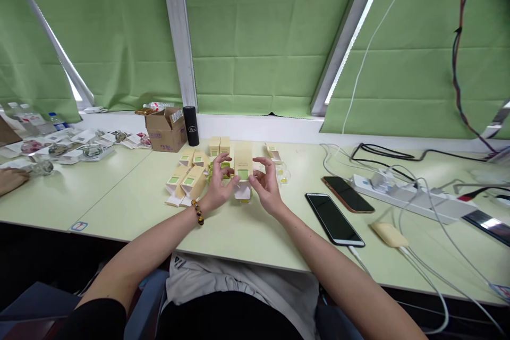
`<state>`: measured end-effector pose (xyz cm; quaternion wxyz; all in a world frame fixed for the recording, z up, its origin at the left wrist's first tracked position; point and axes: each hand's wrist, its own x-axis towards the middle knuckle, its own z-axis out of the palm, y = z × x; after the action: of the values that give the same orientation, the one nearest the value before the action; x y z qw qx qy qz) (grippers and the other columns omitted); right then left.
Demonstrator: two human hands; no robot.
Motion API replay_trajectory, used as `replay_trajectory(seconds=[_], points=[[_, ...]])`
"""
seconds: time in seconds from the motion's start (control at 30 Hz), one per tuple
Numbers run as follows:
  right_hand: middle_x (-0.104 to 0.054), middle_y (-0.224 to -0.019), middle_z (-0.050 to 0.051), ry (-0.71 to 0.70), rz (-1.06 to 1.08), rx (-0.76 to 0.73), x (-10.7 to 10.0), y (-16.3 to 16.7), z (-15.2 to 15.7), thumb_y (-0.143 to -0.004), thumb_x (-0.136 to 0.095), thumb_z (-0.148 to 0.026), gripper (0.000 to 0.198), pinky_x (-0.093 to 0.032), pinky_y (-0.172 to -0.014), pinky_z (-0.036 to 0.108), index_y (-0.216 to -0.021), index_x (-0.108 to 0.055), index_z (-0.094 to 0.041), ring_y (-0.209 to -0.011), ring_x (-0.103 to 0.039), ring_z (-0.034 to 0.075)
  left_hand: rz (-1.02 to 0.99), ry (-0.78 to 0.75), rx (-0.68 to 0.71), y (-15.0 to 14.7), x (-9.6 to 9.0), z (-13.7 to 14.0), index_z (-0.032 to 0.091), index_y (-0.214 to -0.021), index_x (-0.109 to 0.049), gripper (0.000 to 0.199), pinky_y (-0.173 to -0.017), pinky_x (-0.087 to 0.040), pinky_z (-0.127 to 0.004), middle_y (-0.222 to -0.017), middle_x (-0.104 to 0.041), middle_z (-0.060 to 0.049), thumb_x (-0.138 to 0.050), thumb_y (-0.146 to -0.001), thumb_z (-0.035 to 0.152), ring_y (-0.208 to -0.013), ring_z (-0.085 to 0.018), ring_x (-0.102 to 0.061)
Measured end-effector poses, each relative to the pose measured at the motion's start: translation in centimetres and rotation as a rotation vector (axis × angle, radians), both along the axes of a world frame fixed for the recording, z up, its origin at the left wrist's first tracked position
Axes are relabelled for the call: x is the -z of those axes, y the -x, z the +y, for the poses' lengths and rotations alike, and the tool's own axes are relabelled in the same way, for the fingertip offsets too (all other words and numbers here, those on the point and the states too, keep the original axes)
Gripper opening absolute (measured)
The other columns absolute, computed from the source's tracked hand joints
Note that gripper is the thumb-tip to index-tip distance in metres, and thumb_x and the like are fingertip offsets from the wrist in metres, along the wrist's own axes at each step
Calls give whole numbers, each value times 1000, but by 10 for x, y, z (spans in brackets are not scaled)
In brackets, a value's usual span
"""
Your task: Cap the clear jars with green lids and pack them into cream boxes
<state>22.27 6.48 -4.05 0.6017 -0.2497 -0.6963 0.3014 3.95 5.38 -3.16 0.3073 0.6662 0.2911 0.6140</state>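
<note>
Between my two hands is a cream cardboard box (pixel 243 155) with a green square on its end and a white flap hanging open toward me. My left hand (pixel 219 186), with a beaded bracelet at its wrist, has its thumb against the box's left side, fingers curved. My right hand (pixel 269 188) touches the right side with its thumb, fingers curled likewise. A small yellowish thing (pixel 244 200) shows partly under the flap. Several similar cream boxes (pixel 194 181) lie left of my left hand. Green items (pixel 226 165) are partly hidden behind its fingers.
Right of my hands lie clear items with yellow (pixel 283 174) and another cream box (pixel 273 153). Two phones (pixel 334 219), a power strip (pixel 402 199) and loose cables occupy the right. A brown carton (pixel 166 130) and black cylinder (pixel 191 125) stand behind. Another person's hand (pixel 13 179) rests far left.
</note>
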Motion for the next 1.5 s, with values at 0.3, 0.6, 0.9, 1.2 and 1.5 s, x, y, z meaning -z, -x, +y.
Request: replay_trajectory(seconds=[0.3, 0.6, 0.9, 1.2, 1.5], points=[[-46, -144, 13, -53, -58, 75, 1, 3, 2, -109, -52, -48, 29, -61, -72, 35, -131, -53, -30, -80, -63, 14, 52, -44, -99, -2, -2, 1, 29, -136, -50, 42, -82, -53, -32, -139, -49, -9, -68, -101, 42, -85, -11, -61], [-44, -145, 14, -89, -138, 86, 1, -4, 6, -109, -47, -48, 36, -64, -77, 39, -139, -58, -30, -80, -62, 16, 57, -89, -130, 3, 0, 7, 27, -125, -68, 38, -85, -58, -34, -136, -49, -11, -57, -105, 56, -95, -17, -61], [-44, -152, 15, -23, -73, -21, -1, -10, 11, -103, -59, -53, 43, -65, -78, 40, -139, -63, -31, -98, -69, 22, 132, -97, -55, 9, 1, 6, 30, -146, -62, 52, -97, -56, -37, -153, -41, -12, -74, -96, 40, -100, -16, -63], [-41, -157, 16, 55, -53, -73, -4, -9, 8, -99, -66, -59, 50, -64, -80, 40, -140, -64, -30, -78, -65, 13, 76, -85, -122, 4, 2, 11, 28, -134, -69, 39, -90, -60, -33, -147, -45, -11, -75, -97, 36, -96, -14, -65], [-52, -151, 9, 186, 77, -90, -16, -6, 1, -92, -75, -58, 47, -62, -81, 39, -131, -70, -33, -82, -67, 15, 56, -27, -128, 0, -2, 7, 27, -131, -72, 38, -81, -61, -28, -142, -47, -11, -76, -97, 43, -91, -12, -64]])
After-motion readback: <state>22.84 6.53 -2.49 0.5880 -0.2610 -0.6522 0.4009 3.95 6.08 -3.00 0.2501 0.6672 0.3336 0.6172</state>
